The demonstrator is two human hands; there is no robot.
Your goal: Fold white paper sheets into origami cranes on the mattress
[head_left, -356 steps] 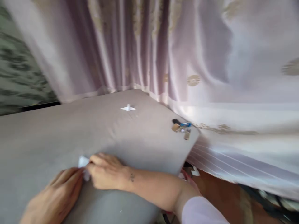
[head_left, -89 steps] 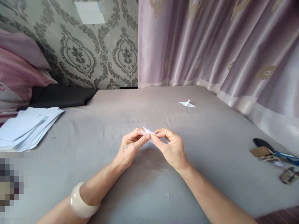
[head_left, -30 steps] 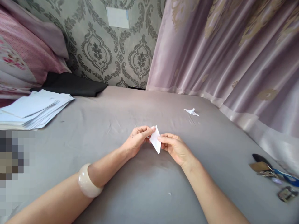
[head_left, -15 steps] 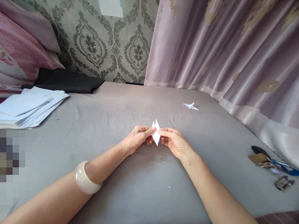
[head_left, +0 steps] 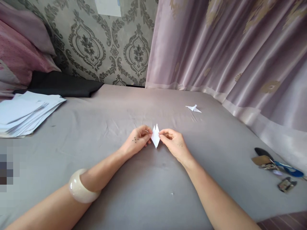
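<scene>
A small piece of folded white paper (head_left: 155, 137), shaped like a kite with two points at its top, is held upright near the middle of the view. My left hand (head_left: 137, 140) pinches its left edge between thumb and fingers. At the right edge, the thumb and forefinger of my right hand (head_left: 174, 142) pinch it too. Some of my left fingertips are hidden. Farther back on the grey sheet (head_left: 115, 201) lies a folded white paper bird (head_left: 193, 108) with its wings spread.
A stack of white paper (head_left: 26, 111) lies at the left, by a black cloth (head_left: 64, 83). On the right are blue-handled scissors (head_left: 290, 168), keys (head_left: 268, 166) and a small metallic object (head_left: 286, 184). A tiny white scrap (head_left: 172, 194) lies in front. A curtain (head_left: 203, 48) hangs behind.
My fingers have slid outward from the face of the folded paper to its side edges, so more of it shows. The whole view has shifted slightly.
</scene>
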